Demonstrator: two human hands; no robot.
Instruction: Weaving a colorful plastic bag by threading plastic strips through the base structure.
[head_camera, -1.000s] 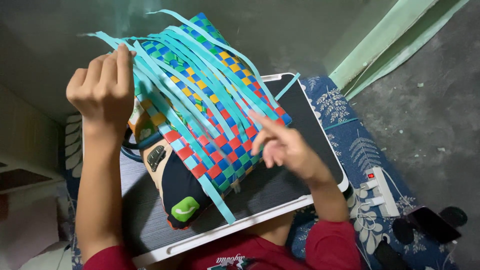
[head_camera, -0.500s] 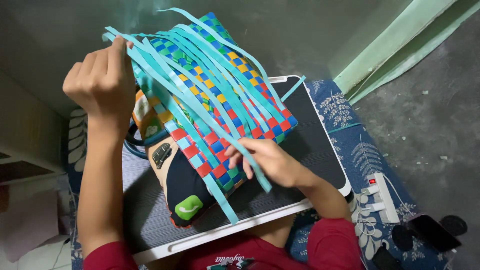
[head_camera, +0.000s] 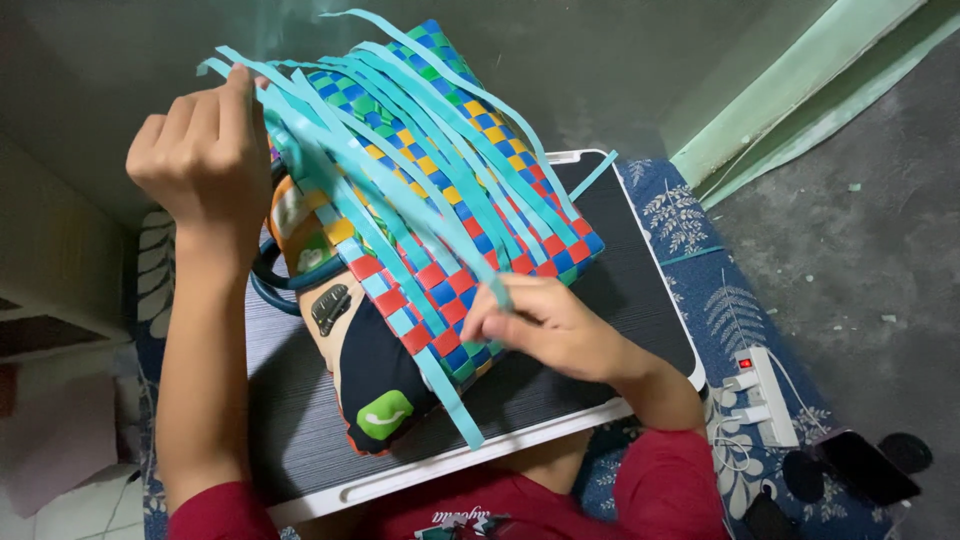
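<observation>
Grey floor, lap tray (head_camera: 640, 300): woven panel (head_camera: 450, 260) partly done; left hand (head_camera: 205, 165) gripping loose teal strips (head_camera: 330, 130), right hand (head_camera: 545, 325) pinching one strip at panel's edge.

Checkered red, blue, yellow, green woven basket (head_camera: 470, 240) with turquoise strips (head_camera: 400, 170).

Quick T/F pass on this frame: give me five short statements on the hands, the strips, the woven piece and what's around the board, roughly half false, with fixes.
1. The left hand holds the loose light-blue strips raised near their ends. True.
2. The right hand rests flat on the floor. False: it pinches a strip at the edge of the woven piece.
3. The woven piece is one plain colour. False: it is a checker of red, blue, yellow and green.
4. The work lies on a dark lap board with a white rim. True.
5. A white power strip lies to the person's left. False: it lies on the right, on the blue patterned cloth.
</observation>
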